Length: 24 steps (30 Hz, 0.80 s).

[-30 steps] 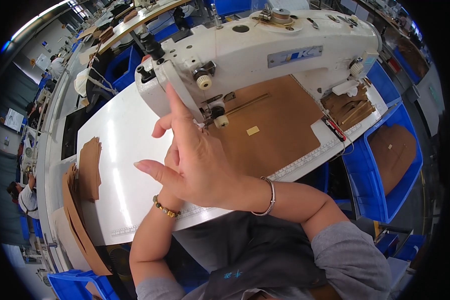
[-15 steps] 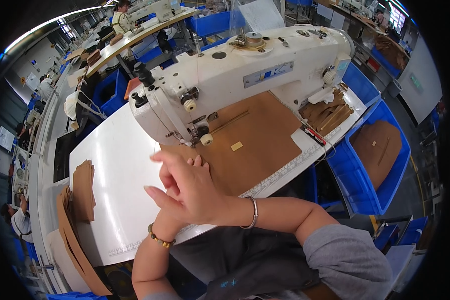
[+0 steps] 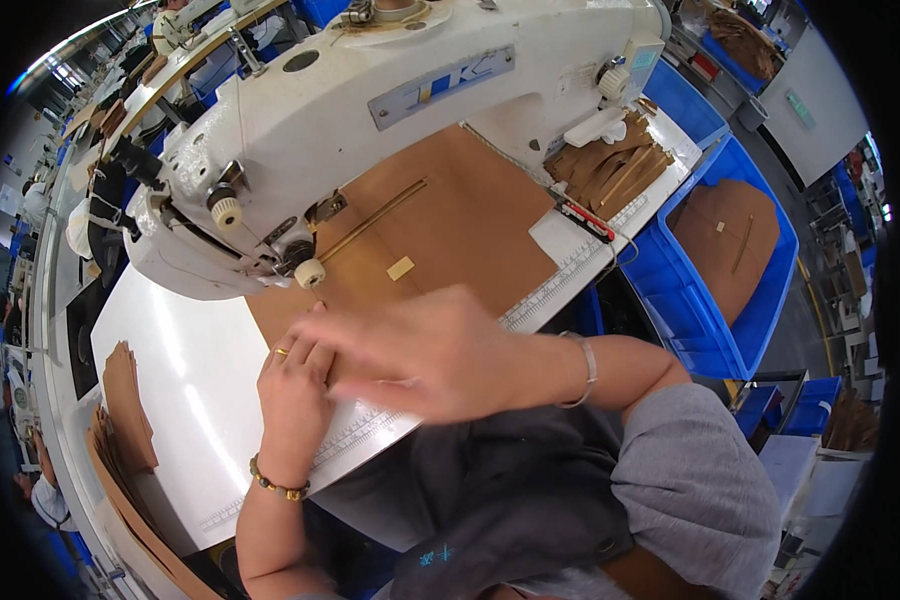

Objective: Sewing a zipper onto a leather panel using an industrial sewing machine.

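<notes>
A brown sheet panel (image 3: 470, 210) lies under the sewing machine (image 3: 390, 110), with a narrow slot-like strip (image 3: 382, 215) and a small yellowish label (image 3: 400, 268) on it. My left hand (image 3: 295, 390), wearing a ring and a beaded bracelet, rests by the panel's near left corner below the machine head. Its fingers lie forward, partly covered by my other hand. Across it passes my right hand (image 3: 435, 350), blurred by motion, a bangle on the wrist. Thumb and forefinger look apart, and nothing shows between them. The needle area is hidden behind the machine head.
Brown pieces (image 3: 128, 410) stand at the left of the white tabletop (image 3: 205, 400). Behind the machine's right end is a heap of brown scraps (image 3: 615, 165). A red-and-black tool (image 3: 585, 218) lies near a printed ruler edge. The blue bin (image 3: 695, 310) at right holds another panel.
The whole view has shifted, so the machine sits higher and farther left. My left hand has drawn back from beneath my right hand and shows more. My right hand has swung rightward and blurs.
</notes>
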Motion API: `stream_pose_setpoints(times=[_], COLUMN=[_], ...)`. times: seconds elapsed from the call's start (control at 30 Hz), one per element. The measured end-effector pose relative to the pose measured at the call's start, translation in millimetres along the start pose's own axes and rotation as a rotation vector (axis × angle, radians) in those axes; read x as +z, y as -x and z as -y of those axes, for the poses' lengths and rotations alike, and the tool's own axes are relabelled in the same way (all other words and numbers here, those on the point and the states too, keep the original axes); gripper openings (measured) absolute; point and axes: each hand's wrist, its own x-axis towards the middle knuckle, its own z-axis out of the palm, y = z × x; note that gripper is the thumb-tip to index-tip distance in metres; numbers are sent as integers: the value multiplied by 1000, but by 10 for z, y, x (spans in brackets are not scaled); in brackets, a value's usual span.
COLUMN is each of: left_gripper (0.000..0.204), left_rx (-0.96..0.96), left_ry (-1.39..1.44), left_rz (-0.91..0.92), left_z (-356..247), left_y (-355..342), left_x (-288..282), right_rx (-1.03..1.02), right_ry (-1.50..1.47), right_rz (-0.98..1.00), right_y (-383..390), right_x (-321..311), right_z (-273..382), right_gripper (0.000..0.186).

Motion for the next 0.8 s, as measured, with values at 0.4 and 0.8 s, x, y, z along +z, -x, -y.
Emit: stream_pose_setpoints(times=[0.4,0.8], left_gripper=[46,32], left_rx=[-198,-86], left_ry=[-79,-236], left_rz=[151,-158], left_z=[-721,-581], left_y=[975,1166], left_x=[-398,55], right_rx=[250,376], right_ry=[892,189], right_rz=[167,297], right_y=[862,133], right_x=[-1391,-821], right_z=[-913,-476], right_gripper=[24,20])
